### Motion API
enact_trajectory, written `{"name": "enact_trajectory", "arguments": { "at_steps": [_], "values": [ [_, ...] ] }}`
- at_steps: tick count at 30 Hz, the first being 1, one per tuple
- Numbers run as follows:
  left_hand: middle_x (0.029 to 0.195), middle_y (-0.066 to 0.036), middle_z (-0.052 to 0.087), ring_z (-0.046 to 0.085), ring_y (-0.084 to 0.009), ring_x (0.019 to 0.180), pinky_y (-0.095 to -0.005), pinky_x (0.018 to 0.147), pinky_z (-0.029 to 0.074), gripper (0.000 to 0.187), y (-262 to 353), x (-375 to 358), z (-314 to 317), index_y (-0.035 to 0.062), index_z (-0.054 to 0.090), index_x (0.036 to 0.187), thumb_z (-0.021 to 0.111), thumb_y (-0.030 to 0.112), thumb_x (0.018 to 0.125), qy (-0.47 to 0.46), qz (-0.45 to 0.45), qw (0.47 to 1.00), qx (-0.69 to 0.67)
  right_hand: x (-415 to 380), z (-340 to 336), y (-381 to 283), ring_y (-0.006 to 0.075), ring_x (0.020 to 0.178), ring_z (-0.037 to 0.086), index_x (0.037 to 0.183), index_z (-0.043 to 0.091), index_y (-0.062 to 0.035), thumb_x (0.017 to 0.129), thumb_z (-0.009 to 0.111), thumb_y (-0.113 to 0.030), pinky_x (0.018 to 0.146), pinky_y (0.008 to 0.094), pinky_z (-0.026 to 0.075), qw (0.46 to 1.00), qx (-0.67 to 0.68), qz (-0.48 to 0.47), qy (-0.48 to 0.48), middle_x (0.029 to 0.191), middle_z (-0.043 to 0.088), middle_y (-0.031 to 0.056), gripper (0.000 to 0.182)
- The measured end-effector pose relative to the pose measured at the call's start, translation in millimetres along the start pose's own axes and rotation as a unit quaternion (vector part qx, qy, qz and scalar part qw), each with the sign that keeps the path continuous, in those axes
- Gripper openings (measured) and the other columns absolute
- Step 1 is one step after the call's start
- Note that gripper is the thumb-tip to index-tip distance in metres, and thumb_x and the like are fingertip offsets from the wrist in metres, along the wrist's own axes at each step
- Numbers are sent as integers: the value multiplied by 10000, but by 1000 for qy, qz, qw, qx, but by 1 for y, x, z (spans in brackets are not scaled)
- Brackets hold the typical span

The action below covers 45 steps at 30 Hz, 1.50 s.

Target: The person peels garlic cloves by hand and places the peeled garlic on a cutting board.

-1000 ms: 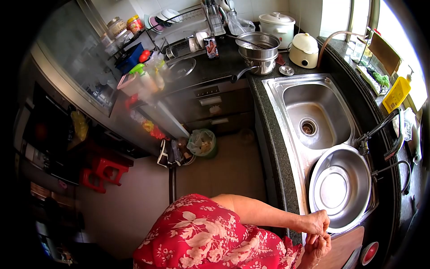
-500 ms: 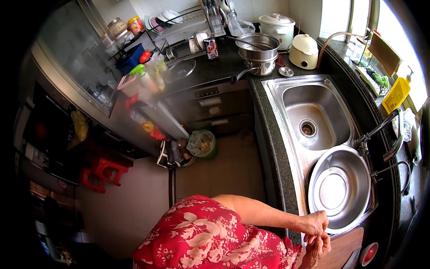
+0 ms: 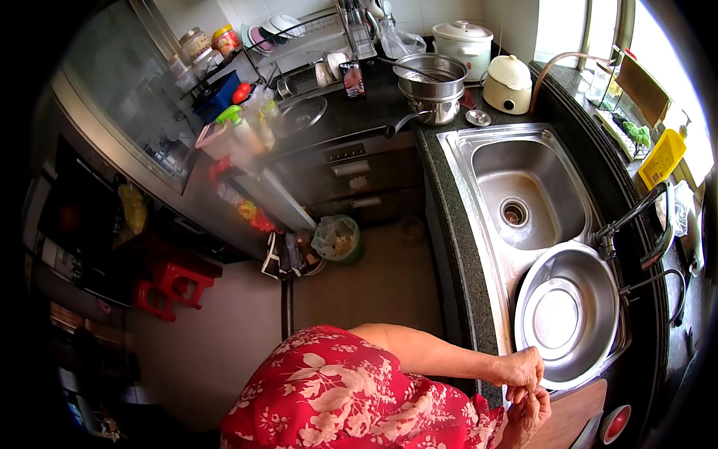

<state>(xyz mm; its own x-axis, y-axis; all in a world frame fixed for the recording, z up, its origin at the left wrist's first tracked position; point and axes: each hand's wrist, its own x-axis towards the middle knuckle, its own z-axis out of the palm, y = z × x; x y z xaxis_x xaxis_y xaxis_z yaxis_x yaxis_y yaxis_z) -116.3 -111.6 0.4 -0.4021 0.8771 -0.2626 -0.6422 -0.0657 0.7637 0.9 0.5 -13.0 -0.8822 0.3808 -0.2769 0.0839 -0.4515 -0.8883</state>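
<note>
My left hand [image 3: 522, 370] is closed, its fingers pinched together just beyond the near edge of the steel basin [image 3: 607, 329]. Right below it, my right hand [image 3: 529, 413] is also closed, and the fingertips of both hands meet. Whatever they hold, if anything, is too small or hidden to make out. Both hands are above the counter edge and a brown cutting board [image 3: 572, 419]. The basin sits tilted in the near sink bowl, with only a round shiny bottom showing inside.
A second sink bowl [image 3: 527, 196] with a drain lies farther off, beside a black faucet [image 3: 636, 217]. A steel pot [image 3: 434, 108], a white cooker [image 3: 462, 52] and a small cream cooker [image 3: 508, 86] stand on the counter. A lined bin [image 3: 336, 241] and red stools [image 3: 176, 283] are on the floor.
Both hands have shifted very slightly up and left, still pinched together. Nothing else has visibly moved.
</note>
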Motion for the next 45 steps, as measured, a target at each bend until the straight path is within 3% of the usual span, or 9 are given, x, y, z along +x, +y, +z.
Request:
{"name": "enact_trajectory", "arguments": {
  "at_steps": [4,7,9,10,15,24,34,43,45],
  "values": [
    [505,-152,542,569,-190,385,-254,295,443,57,1,1,2,-99,504,657,470,-55,644,2,-14,999,41,1,4,6,62,471,429,842,508,24,834,520,-79,443,166,336,995,-42,-73,-52,608,503,32,104],
    [507,-157,545,572,-191,391,-253,297,442,50,3,-2,2,-97,500,668,466,-61,667,-23,-6,1000,7,-2,7,-2,49,472,424,834,494,-6,843,519,-93,434,149,325,997,-41,-55,-35,601,483,12,91],
    [511,-159,548,573,-190,395,-251,299,443,44,5,-5,3,-97,498,677,472,-62,686,-28,-6,1000,-1,-10,17,-16,44,421,324,795,536,-33,832,530,-63,385,166,240,993,-101,11,55,546,413,-24,47],
    [515,-160,551,575,-189,400,-250,301,443,42,6,-6,4,-96,496,686,478,-63,705,-33,-6,999,-10,-10,16,-15,44,421,324,795,536,-33,832,530,-63,385,166,240,993,-101,10,55,546,413,-24,47],
    [525,-152,556,574,-177,404,-241,304,443,47,6,-5,3,-94,505,716,512,-53,738,-36,-26,998,-50,-14,30,-22,36,399,296,793,522,-59,855,520,-113,370,165,238,996,50,40,57,573,446,-7,83],
    [520,-125,551,554,-145,378,-218,289,423,55,1,-3,4,-80,512,703,540,-61,747,-9,5,999,-47,-11,32,-19,33,366,269,797,510,-75,864,500,-122,346,166,217,995,67,48,61,564,439,-10,83],
    [501,-118,540,546,-149,367,-218,278,403,79,-2,-1,5,-73,503,684,548,-55,747,12,8,999,-49,-11,33,-17,37,365,269,772,488,-79,863,498,-112,343,168,206,997,45,19,62,580,438,-6,97],
    [454,-101,511,499,-136,316,-241,242,350,126,-3,1,7,-61,489,643,576,-37,730,28,39,999,1,-10,28,-22,48,380,277,737,421,-97,852,488,-74,348,166,210,992,87,65,62,560,383,-15,135],
    [449,-93,502,496,-135,315,-242,242,349,130,-3,1,9,-54,488,633,576,-37,726,38,56,997,26,-6,12,-11,27,421,366,828,471,-36,854,508,-106,382,141,280,997,76,16,4,576,446,-16,83]
  ]
}}
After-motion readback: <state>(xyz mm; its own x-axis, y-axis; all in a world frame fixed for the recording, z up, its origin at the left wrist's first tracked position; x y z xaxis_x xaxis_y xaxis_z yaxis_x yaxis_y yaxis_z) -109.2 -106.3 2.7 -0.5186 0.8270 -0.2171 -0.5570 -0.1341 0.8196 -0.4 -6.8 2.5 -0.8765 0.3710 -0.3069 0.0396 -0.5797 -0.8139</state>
